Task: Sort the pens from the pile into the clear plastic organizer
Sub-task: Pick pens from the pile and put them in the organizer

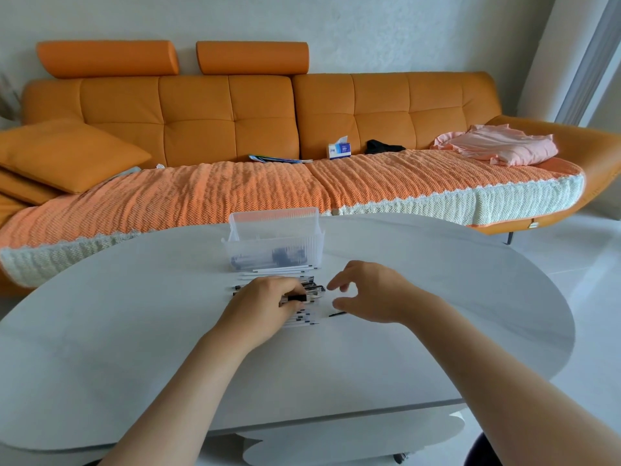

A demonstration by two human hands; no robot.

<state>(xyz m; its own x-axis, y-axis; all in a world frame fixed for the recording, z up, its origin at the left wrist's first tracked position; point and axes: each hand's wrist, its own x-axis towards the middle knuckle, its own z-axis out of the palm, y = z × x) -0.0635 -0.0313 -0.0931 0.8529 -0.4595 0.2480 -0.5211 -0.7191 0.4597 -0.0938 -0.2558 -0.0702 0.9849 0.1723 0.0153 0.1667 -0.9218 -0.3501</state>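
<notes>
Left hand sat on the pile, fingers curled round a pen, likely picking one out to load. Right hand hovered just beside the pile, fingers loosely spread, holding nothing; probably placed to take the pen or steady the rest. Pile lay on the table just in front of the organizer, which kept the reach short. Organizer held some pens; most looked unsorted
</notes>
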